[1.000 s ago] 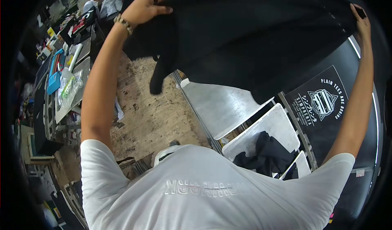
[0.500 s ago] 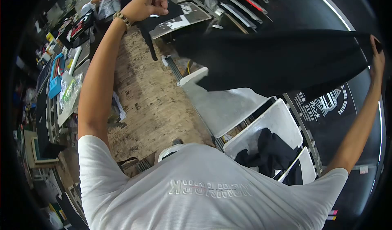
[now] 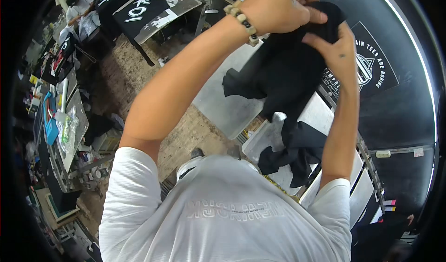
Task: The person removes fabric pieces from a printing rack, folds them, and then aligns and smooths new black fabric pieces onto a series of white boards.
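Observation:
A black cloth [image 3: 292, 66] hangs in folds from both of my hands at the upper right. My left hand [image 3: 278, 8], with a beaded bracelet at its wrist, pinches the upper part of the cloth. Close beside it, my right hand [image 3: 338, 48] holds the same cloth between thumb and fingers. The lower folds hang over the pale boards. Another black cloth [image 3: 292, 157] lies crumpled on a white board [image 3: 265, 139] below.
At the top, a black shirt with white print [image 3: 139, 12] lies on a board [image 3: 183, 2]. A person [image 3: 83, 18] sits at the upper left. Bottles and plastic bags crowd the left bench [image 3: 80, 122]. A black wall [image 3: 395, 118] with a printed sign stands right.
My hands, wide apart before with the cloth stretched out from my right hand, are now close together. My left hand has come over and taken hold of the cloth, which now hangs gathered.

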{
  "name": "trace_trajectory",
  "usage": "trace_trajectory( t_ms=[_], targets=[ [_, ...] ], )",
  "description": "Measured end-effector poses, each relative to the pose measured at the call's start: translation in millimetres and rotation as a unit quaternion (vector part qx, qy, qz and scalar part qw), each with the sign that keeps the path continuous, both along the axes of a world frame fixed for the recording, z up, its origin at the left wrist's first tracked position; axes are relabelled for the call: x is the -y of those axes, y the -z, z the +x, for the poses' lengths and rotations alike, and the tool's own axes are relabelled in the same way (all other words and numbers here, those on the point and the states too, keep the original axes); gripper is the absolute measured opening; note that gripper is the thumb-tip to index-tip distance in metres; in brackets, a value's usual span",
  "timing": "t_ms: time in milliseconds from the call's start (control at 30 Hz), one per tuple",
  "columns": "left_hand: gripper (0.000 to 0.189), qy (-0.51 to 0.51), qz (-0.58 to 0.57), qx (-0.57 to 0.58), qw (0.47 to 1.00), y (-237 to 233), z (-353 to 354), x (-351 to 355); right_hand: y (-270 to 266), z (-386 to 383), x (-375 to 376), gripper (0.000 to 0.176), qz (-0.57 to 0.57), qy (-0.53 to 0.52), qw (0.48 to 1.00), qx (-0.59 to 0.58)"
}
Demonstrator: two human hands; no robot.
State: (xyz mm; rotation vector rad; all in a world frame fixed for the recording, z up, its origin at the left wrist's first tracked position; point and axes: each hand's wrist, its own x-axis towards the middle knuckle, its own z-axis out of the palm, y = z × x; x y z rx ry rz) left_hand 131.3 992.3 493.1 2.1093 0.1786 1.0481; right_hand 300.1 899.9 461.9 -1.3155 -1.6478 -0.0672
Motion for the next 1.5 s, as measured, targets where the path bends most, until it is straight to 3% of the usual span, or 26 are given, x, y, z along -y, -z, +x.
trace_trajectory(
  t_ms=[67, 133, 200, 233, 267, 367, 500, 567, 633, 767, 967, 1100, 1200, 1267, 1300, 1333, 1367, 1400, 1433, 1467, 1500],
  targets=[
    [0.017, -0.069, -0.023, -0.014, 0.997, -17, -5, 11, 46, 17, 3, 0.025, -0.063, 0.115, 0.991, -0.007],
    [0.019, -0.062, 0.001, 0.018, 0.998, -27, -28, 12, 79, 24, 4, 0.017, -0.033, 0.088, 0.99, -0.109],
    [0.017, -0.119, -0.028, -0.038, 0.992, -27, -37, -6, 97, 30, 14, 0.012, -0.047, 0.138, 0.985, -0.088],
    [0.012, -0.13, -0.053, -0.039, 0.989, -3, -49, -46, 114, 40, 16, 0.011, -0.076, 0.032, 0.966, -0.247],
    [0.009, -0.141, -0.079, -0.04, 0.986, 28, -59, -84, 122, 45, 19, 0.01, -0.102, -0.077, 0.91, -0.394],
    [0.013, -0.03, -0.269, -0.072, 0.96, 84, -68, -91, 131, 37, 42, 0.019, -0.193, -0.212, 0.785, -0.549],
    [0.015, 0.018, -0.493, -0.042, 0.869, 194, -77, -82, 140, 24, 62, 0.02, -0.233, -0.147, 0.769, -0.576],
    [0.015, 0.025, -0.544, -0.033, 0.838, 214, -82, -60, 154, 28, 70, 0.022, -0.265, -0.117, 0.782, -0.552],
    [0.018, 0.077, -0.628, 0.0, 0.774, 221, -85, -39, 158, 27, 77, 0.023, -0.278, -0.104, 0.778, -0.554],
    [0.026, 0.074, -0.648, -0.002, 0.758, 253, -88, -28, 161, 20, 87, 0.025, -0.289, -0.076, 0.777, -0.554],
    [0.026, 0.068, -0.68, 0.002, 0.73, 245, -90, -11, 169, 22, 93, 0.027, -0.312, -0.067, 0.766, -0.558],
    [0.025, 0.041, -0.721, -0.009, 0.692, 272, -95, -5, 189, 25, 101, 0.029, -0.358, -0.041, 0.74, -0.568],
    [0.023, 0.038, -0.733, -0.048, 0.678, 285, -100, 11, 213, 27, 114, 0.024, -0.373, -0.057, 0.772, -0.512],
    [0.02, 0.058, -0.638, -0.055, 0.766, 310, -107, 18, 224, 27, 128, 0.017, -0.452, -0.012, 0.837, -0.308],
    [0.02, 0.06, -0.645, -0.061, 0.759, 309, -108, 28, 237, 31, 133, 0.012, -0.383, 0.016, 0.908, -0.169],
    [0.017, 0.002, -0.548, -0.119, 0.828, 302, -109, 43, 248, 28, 140, 0.012, -0.39, 0.024, 0.904, -0.174],
    [0.013, -0.051, -0.439, -0.175, 0.88, 295, -108, 60, 258, 23, 147, 0.019, -0.284, 0.122, 0.945, -0.103],
    [0.013, -0.038, -0.446, -0.181, 0.876, 287, -103, 77, 269, 17, 155, 0.029, -0.173, 0.218, 0.96, -0.024],
    [0.007, 0.006, -0.264, -0.133, 0.955, 279, -97, 94, 283, 10, 165, 0.032, -0.153, 0.288, 0.94, -0.097],
    [0.011, 0.048, -0.072, -0.073, 0.994, 276, -90, 111, 301, 5, 176, 0.032, -0.15, 0.346, 0.907, -0.189],
    [0.011, 0.061, -0.082, -0.072, 0.992, 279, -83, 128, 324, 0, 183, 0.03, -0.083, 0.343, 0.886, -0.299]
  ],
)
